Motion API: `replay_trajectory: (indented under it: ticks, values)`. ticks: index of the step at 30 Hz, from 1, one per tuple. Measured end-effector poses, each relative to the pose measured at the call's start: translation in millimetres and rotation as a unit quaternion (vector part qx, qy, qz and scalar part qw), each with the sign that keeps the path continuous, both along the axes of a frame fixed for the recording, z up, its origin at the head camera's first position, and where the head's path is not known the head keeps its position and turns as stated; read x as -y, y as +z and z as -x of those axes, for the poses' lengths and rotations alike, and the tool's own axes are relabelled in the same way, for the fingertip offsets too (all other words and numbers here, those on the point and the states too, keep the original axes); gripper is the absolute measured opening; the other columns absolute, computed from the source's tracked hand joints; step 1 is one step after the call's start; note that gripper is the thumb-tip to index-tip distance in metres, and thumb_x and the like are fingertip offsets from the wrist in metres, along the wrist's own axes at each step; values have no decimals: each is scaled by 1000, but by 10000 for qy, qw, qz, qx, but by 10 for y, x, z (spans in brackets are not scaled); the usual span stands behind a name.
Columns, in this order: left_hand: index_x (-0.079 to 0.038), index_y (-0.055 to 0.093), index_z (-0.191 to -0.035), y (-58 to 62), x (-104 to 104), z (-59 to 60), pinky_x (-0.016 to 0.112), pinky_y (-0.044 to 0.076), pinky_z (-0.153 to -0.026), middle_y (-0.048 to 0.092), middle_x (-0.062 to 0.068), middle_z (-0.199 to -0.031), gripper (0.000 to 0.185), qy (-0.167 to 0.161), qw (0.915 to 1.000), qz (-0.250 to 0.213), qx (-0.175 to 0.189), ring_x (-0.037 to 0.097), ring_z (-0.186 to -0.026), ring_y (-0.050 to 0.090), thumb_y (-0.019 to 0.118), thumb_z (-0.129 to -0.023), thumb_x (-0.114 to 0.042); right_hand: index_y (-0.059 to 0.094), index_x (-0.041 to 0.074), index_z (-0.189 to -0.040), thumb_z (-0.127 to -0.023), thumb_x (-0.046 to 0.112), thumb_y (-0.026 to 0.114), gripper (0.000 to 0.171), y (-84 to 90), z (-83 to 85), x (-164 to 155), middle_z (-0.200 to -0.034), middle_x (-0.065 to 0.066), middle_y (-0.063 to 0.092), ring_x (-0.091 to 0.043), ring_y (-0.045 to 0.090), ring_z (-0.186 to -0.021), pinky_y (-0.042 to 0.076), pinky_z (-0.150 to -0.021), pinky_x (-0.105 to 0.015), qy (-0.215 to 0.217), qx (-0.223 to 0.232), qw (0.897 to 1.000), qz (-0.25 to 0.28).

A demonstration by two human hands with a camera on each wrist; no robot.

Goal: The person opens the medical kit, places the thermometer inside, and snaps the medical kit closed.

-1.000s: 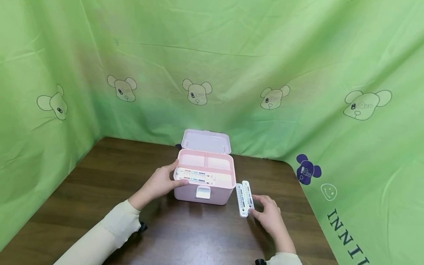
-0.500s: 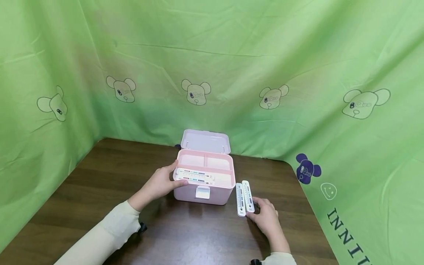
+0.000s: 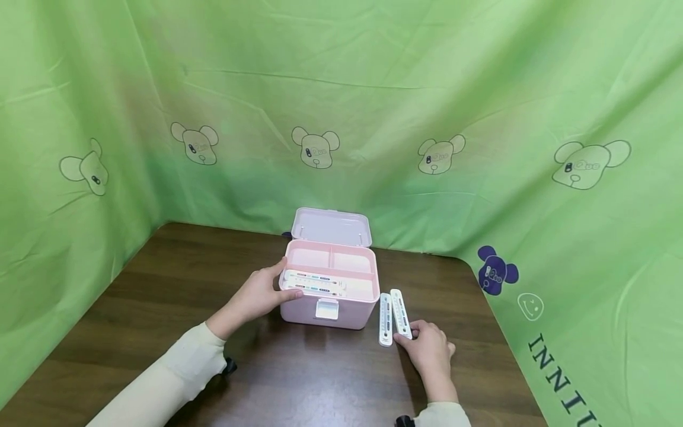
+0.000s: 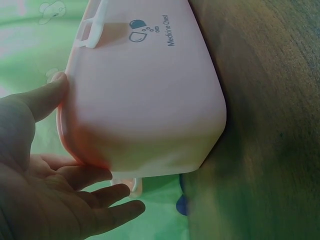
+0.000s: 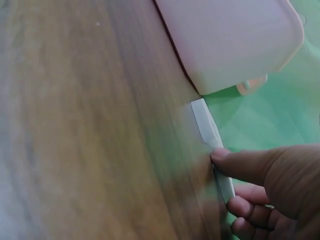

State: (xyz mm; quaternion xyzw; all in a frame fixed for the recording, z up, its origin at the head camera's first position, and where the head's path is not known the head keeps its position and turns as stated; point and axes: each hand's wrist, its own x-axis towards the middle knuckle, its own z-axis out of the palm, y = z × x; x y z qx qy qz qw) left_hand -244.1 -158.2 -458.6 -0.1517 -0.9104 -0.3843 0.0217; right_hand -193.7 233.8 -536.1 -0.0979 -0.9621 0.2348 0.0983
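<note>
An open pink medicine box [image 3: 341, 311] stands mid-table with its lid [image 3: 332, 226] tipped back. Two white thermometer strips [image 3: 315, 284] lie in its front compartment. My left hand [image 3: 288, 280] holds the box's left end, thumb on the rim and fingers along the wall; the left wrist view shows the same box [image 4: 145, 90] against the hand [image 4: 60, 165]. Two more strips lie on the table right of the box. My right hand [image 3: 408, 338] pinches the near end of the right strip [image 3: 400, 308]; the left strip [image 3: 385, 319] lies free. The right wrist view shows the thumb on that strip [image 5: 205, 122].
The dark wooden table [image 3: 160, 308] is ringed by green cloth with bear prints [image 3: 316, 148] hanging at the back and both sides. The cloth covers the table's right edge [image 3: 512, 332] close to my right hand. The box's two rear compartments [image 3: 331, 259] hold nothing.
My right hand has moved in and taken hold of the right strip's near end, drawing it slightly apart from the left strip. The left hand and the box have not moved.
</note>
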Motion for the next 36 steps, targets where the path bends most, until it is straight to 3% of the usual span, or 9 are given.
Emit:
replay_trajectory:
  ticks: [5, 10, 16, 20, 27, 36]
  values:
    - [-3, 34, -158, 1, 1, 1, 51, 47, -108, 52, 19, -151, 100, -28, 10000, -16, 20, 31, -137, 54, 79, -85, -54, 73, 4, -104, -81, 34, 83, 38, 76, -29, -28, -96, -14, 73, -40, 67, -93, 37, -81, -60, -255, 176, 9995, 88]
    - [-3, 34, -158, -9, 9, 11, 51, 47, -108, 52, 19, -151, 100, -9, 10000, 0, 16, 31, -137, 54, 79, -85, -54, 74, 4, -100, -82, 36, 82, 37, 140, -11, -115, -90, -9, 75, -34, 68, -86, 37, -82, -58, -165, 504, 9981, 300]
    - [-2, 35, -158, -11, 7, 5, 51, 47, -108, 52, 20, -151, 100, -36, 10000, -55, 23, 31, -136, 55, 80, -85, -53, 72, 2, -100, -82, 31, 82, 36, 162, 20, -265, -83, -3, 72, -21, 61, -75, 43, -70, -41, -66, 640, 9942, 867]
    - [-3, 35, -158, -17, 8, 7, 50, 48, -107, 53, 19, -150, 100, -11, 9999, -96, 68, 30, -136, 55, 81, -84, -53, 70, -3, -103, -83, 25, 82, 37, 190, 47, -335, -84, -6, 70, -16, 56, -71, 43, -62, -31, 16, 523, 9898, 1325]
    - [-3, 34, -158, -13, 3, 10, 50, 47, -108, 52, 18, -151, 102, 22, 9998, -56, 175, 29, -137, 54, 81, -84, -54, 67, -4, -113, -87, 20, 82, 38, 257, 81, -457, -93, -10, 71, -10, 58, -74, 46, -63, -23, 58, 77, 9844, 1759]
    - [-2, 33, -159, 31, -6, 1, 50, 47, -108, 51, 18, -152, 101, 55, 9998, 51, 200, 29, -137, 54, 79, -85, -54, 67, 1, -116, -88, 18, 82, 36, 506, 141, -601, -100, -12, 67, -4, 59, -79, 49, -68, -16, 662, -506, 9832, 1622]
